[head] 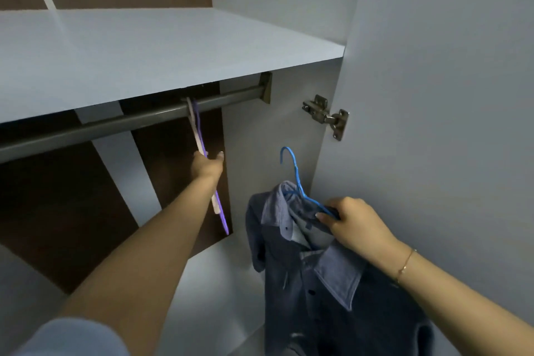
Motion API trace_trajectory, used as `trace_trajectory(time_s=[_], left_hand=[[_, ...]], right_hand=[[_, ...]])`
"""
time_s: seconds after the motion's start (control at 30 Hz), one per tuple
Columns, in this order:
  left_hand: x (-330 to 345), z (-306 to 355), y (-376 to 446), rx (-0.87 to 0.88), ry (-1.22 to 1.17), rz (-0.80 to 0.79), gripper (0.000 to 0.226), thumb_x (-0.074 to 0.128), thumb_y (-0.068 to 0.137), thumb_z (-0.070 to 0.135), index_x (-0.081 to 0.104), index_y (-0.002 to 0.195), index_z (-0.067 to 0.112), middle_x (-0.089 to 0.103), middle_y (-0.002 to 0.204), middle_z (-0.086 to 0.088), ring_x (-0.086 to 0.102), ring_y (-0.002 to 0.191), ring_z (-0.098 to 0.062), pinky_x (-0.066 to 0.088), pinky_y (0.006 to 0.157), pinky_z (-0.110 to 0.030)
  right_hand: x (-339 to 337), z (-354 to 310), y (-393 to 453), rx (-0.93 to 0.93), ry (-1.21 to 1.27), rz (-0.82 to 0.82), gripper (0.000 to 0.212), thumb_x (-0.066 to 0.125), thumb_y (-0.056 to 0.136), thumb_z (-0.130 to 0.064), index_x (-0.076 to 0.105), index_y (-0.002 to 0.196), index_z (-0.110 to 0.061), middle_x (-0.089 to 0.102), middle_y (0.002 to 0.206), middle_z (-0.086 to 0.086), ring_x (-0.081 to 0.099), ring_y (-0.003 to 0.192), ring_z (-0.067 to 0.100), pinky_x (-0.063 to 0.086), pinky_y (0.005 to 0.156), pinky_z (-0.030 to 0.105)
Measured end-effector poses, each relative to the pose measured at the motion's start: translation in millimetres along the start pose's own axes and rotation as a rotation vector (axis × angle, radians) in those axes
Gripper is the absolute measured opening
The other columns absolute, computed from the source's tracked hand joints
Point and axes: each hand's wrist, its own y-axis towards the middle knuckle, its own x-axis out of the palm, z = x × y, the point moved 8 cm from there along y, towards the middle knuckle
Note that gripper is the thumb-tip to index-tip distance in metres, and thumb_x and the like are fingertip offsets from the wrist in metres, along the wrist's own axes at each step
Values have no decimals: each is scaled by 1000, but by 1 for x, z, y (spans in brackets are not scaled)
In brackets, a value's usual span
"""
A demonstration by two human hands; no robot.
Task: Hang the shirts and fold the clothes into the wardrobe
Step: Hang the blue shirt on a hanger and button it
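Head view: you hold a shirt on its hanger, ready for the rail.
Your right hand [354, 221] pinches the blue hanger [300, 188] with the dark denim shirt [332, 292] drooping below; farther in, your left hand [208, 166] grips two bare hangers [202, 150] on the rail [115, 124], likely clearing space.

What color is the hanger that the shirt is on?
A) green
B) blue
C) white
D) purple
B: the right hand grips a blue hanger that carries the denim shirt, with its hook free in the air. The purple hanger and the white hanger hang bare on the rail, where the left hand touches them.
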Motion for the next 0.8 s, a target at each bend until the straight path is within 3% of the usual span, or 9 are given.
trace_trajectory(time_s=[0.03, 0.1, 0.17, 0.27, 0.37, 0.5, 0.67, 0.8], left_hand=[[5, -1, 0, -1, -126, -12, 22, 49, 101, 20, 45, 117, 7, 63, 112, -19, 66, 88, -33, 56, 64, -25], [11, -6, -2, 10, -300, -49, 13, 37, 105, 19, 47, 106, 10, 54, 75, -10, 51, 51, -13, 42, 38, -16], [8, -12, -7, 37, -378, -60, 19, 36, 105, 23, 49, 95, 13, 39, 63, -1, 34, 40, -4, 31, 35, -15], [-4, -19, -13, 21, -436, -37, 24, 36, 105, 21, 52, 86, 18, 34, 61, 2, 30, 34, -1, 26, 34, -14], [-9, -17, -20, -45, -460, -82, 25, 35, 105, 22, 52, 86, 18, 33, 59, 3, 28, 32, -1, 25, 34, -14], [-16, -9, -29, -34, -434, -151, 29, 31, 107, 20, 53, 89, 12, 31, 61, 0, 28, 39, -4, 24, 35, -14], [-16, -12, -36, -55, -380, -214, 21, 31, 106, 15, 51, 110, 9, 34, 63, -1, 30, 49, -10, 31, 38, -15], [-4, -19, -42, -84, -312, -272, 19, 34, 106, 18, 49, 115, 12, 55, 75, -4, 49, 61, -13, 47, 53, -15]], right_hand=[[-3, 0, 5, 13, -5, 23, 28, 60, 92, -30, 48, 69, -19, 66, 86, 18, 57, 87, 40, 29, 61, 31], [-9, -4, 16, 19, 0, 68, 33, 60, 92, -28, 43, 65, -20, 66, 83, 17, 57, 86, 40, 28, 60, 31], [-14, -16, 33, -3, 18, 94, 28, 59, 92, -27, 48, 68, -17, 65, 81, 16, 57, 85, 41, 27, 59, 32], [-15, -41, 71, -36, 25, 140, 26, 57, 93, -29, 59, 82, -5, 61, 79, 16, 56, 86, 42, 29, 59, 34], [-16, -72, 117, -58, 63, 193, 28, 56, 94, -28, 55, 81, -3, 56, 76, 14, 57, 84, 42, 30, 59, 34], [-6, -95, 173, -38, 109, 241, 23, 53, 94, -22, 61, 96, -1, 65, 95, 22, 59, 88, 43, 36, 60, 34], [47, -70, 199, 106, 84, 47, 28, 51, 98, -23, 58, 107, 2, 62, 112, 24, 58, 101, 42, 41, 70, 36], [58, -59, 178, 85, 130, 66, 31, 47, 98, -16, 54, 122, 1, 57, 121, 26, 53, 111, 43, 43, 84, 40]])
